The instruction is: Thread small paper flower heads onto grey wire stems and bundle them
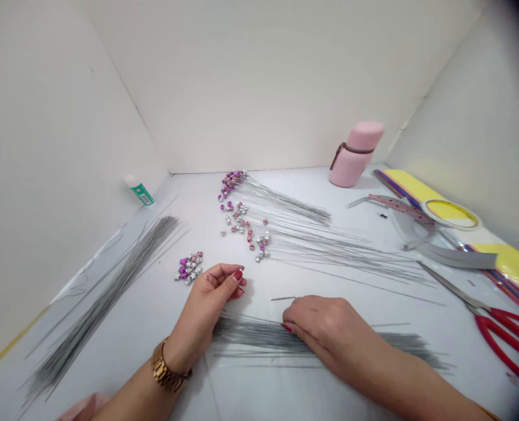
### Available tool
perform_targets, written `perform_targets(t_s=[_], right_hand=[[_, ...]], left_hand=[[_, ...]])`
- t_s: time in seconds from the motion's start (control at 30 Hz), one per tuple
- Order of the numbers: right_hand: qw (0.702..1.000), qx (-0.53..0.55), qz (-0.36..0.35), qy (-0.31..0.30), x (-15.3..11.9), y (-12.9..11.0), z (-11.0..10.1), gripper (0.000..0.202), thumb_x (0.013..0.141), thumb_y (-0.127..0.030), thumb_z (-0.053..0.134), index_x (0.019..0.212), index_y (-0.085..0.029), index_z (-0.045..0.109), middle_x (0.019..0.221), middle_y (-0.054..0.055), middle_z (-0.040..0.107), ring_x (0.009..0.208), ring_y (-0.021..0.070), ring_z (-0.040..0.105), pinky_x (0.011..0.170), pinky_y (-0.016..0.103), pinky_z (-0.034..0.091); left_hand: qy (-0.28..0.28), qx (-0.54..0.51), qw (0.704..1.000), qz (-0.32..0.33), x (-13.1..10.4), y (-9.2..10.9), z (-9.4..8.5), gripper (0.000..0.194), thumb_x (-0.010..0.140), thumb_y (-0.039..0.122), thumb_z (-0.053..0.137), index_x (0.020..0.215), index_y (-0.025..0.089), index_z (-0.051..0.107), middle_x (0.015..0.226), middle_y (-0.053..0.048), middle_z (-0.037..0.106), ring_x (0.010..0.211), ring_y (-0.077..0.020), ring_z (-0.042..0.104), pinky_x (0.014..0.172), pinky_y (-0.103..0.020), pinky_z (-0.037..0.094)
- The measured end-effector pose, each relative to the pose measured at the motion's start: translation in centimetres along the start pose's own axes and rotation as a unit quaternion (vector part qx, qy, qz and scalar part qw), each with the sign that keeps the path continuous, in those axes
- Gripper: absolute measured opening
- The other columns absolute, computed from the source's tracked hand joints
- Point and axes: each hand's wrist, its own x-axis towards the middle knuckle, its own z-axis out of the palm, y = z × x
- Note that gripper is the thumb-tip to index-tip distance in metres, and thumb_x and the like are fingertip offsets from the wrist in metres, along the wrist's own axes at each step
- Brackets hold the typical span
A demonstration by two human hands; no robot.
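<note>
My left hand (218,287) is closed in a pinch, thumb pressed to the fingers. Whatever it may hold is too small or hidden to make out. It hovers beside a small pile of purple, silver and pink beads (190,269). My right hand (323,321) is closed over a bundle of thin grey wires (255,332) lying on the table. The end of one wire (281,299) sticks out to the left from its fingers; the rest of that wire is hidden. Beyond both hands lie wires (338,248) tipped with faceted beads (263,248).
Another wire bundle (110,298) lies slantwise at left, near a glue stick (142,193). Bead-tipped wires (286,199) lie at the back. On the right are red-handled scissors (483,310), a roll of tape (452,213), ribbon strips (456,257), yellow sheets (406,187) and a pink bottle (353,158).
</note>
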Motion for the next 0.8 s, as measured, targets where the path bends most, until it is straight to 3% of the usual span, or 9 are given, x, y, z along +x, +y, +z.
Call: perform_targets(t_s=[0.3, 0.6, 0.8], right_hand=[[0.999, -0.002, 0.031, 0.019, 0.0, -0.1, -0.4, 0.019, 0.084, -0.010, 0.039, 0.078, -0.018, 0.055, 0.068, 0.000, 0.059, 0.059, 0.0134, 0.055, 0.055, 0.023, 0.039], [0.998, -0.006, -0.035, 0.052, 0.2, -0.6, 0.7, 0.021, 0.087, -0.016, 0.039, 0.079, -0.020, 0.058, 0.063, -0.001, 0.055, 0.054, 0.0111, 0.052, 0.051, 0.020, 0.036], [0.990, -0.019, -0.050, 0.132, -0.2, 0.2, 0.3, 0.033, 0.086, -0.010, 0.032, 0.108, -0.019, 0.055, 0.060, -0.001, 0.056, 0.052, 0.0110, 0.053, 0.049, 0.020, 0.036]], left_hand=[[-0.027, 0.005, 0.999, 0.016, -0.6, 0.0, 0.5, 0.019, 0.073, 0.029, 0.060, 0.087, 0.015, 0.061, 0.070, 0.000, 0.059, 0.052, -0.0060, 0.049, 0.051, -0.017, 0.040], [-0.112, -0.010, 0.993, -0.038, -1.8, -1.0, 2.2, 0.018, 0.072, 0.028, 0.062, 0.083, 0.013, 0.061, 0.065, 0.000, 0.059, 0.054, -0.0079, 0.051, 0.054, -0.020, 0.043], [-0.091, -0.126, 0.985, -0.073, -1.6, -1.0, 1.8, 0.016, 0.077, 0.025, 0.058, 0.088, 0.015, 0.061, 0.075, -0.002, 0.063, 0.066, -0.0080, 0.054, 0.066, -0.020, 0.043]])
